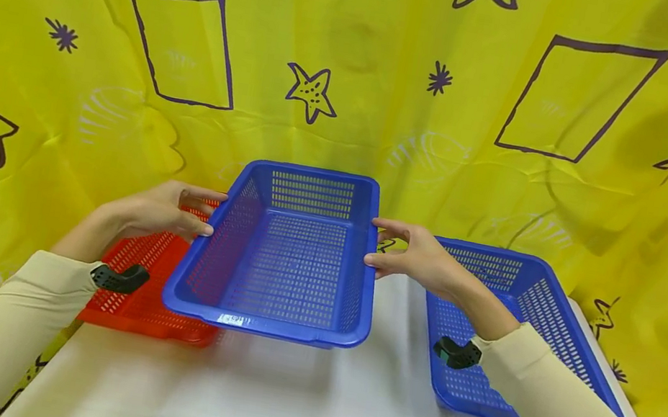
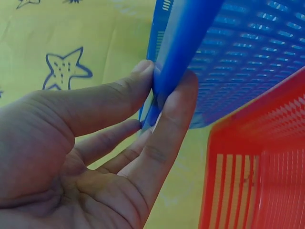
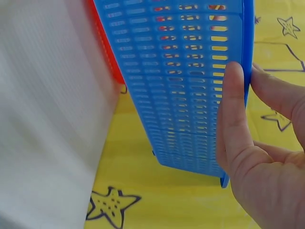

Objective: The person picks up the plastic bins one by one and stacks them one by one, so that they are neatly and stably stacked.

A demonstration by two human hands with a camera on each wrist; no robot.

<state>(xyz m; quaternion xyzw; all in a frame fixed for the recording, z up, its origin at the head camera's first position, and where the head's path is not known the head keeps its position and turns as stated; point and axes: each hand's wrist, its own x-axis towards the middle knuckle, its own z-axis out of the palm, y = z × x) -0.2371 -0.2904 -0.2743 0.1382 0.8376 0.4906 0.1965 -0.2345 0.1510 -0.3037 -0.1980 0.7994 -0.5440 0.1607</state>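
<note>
A blue plastic basket [image 1: 292, 267] with slotted walls hangs above the white table, held between both hands; nothing lies inside it. My left hand [image 1: 165, 215] pinches its left rim, thumb on top and fingers beneath. In the left wrist view that rim [image 2: 174, 52] sits between thumb and forefinger. On the opposite side my right hand [image 1: 412, 254] pinches the right rim. The right wrist view has the fingers [image 3: 233, 100] flat along the slotted outer wall, the thumb over the edge. Below and left of the held basket is a red basket [image 1: 163, 291], partly covered by it.
A second blue basket [image 1: 438, 334] stands on the right of the table, under my right forearm. White cloth [image 1: 277, 404] covers the table. A yellow curtain [image 1: 361, 38] with starfish drawings hangs close behind and along the sides.
</note>
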